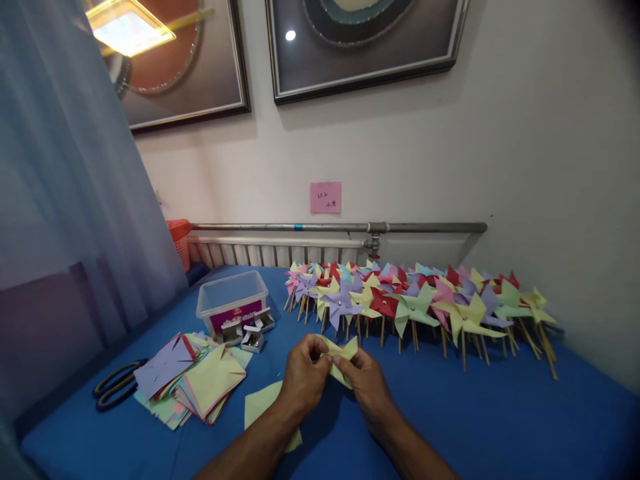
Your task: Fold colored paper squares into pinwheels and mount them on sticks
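A pale yellow paper pinwheel (pixel 345 348), partly folded, is held up off the blue cloth between my two hands. My left hand (pixel 303 373) pinches it from the left, with thumb and fingers pressed together near its middle. From the other side my right hand (pixel 367 383) grips the same paper with its thumb and forefinger. The fingers hide the paper's centre. Under my left forearm lies a light green sheet of paper (pixel 261 402). Left of it are stacks of cut paper squares, a yellow one (pixel 215 379) and a purple one (pixel 165 367) on top.
Black-handled scissors (pixel 117 385) lie at the far left. Behind the paper stand a clear plastic tub (pixel 233 293) and small open boxes (pixel 253 340) of fasteners. Many finished pinwheels (pixel 415 309) on sticks fill the back right. A pipe (pixel 325 227) and radiator run along the wall.
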Available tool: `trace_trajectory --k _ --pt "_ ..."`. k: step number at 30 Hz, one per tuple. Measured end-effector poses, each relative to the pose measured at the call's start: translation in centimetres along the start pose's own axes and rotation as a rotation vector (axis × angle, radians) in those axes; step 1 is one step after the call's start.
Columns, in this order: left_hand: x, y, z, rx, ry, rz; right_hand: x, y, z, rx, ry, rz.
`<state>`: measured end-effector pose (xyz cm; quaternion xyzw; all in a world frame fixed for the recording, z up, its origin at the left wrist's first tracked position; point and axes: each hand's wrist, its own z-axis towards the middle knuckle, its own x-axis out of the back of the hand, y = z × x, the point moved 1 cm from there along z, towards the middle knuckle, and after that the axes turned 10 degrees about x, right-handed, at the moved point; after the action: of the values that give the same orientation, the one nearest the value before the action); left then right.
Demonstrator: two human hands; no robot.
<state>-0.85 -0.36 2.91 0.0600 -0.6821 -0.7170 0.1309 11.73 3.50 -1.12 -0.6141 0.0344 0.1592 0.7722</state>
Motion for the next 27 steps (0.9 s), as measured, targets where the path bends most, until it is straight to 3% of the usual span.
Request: trace_trajectory --k 9,17,20,23,25,27 --pt "0.2 -0.5 0.6 0.047 -0.076 -0.102 -0.1 -0.8 0.0 0.059 -0.006 -0.127" --pt "0.9 0.0 0.7 0.053 -0.136 -0.1 0.3 -0.4 0.0 -0.03 0.016 -0.053" --pt "3.8 1.1 2.3 -0.057 0.0 0.042 0.5 -0.2 0.0 -0.064 0.053 0.002" --pt "9.1 3.3 6.0 -0.139 0.253 0.278 0.5 -0.2 0.0 -0.066 0.075 0.004" --pt "13.1 5.2 9.2 -0.148 0.399 0.55 0.4 -0.2 0.0 -0.063 0.069 -0.009" --pt "16.5 6.9 12.2 -0.048 0.421 0.868 0.2 -0.2 0.0 -0.057 0.054 -0.013"
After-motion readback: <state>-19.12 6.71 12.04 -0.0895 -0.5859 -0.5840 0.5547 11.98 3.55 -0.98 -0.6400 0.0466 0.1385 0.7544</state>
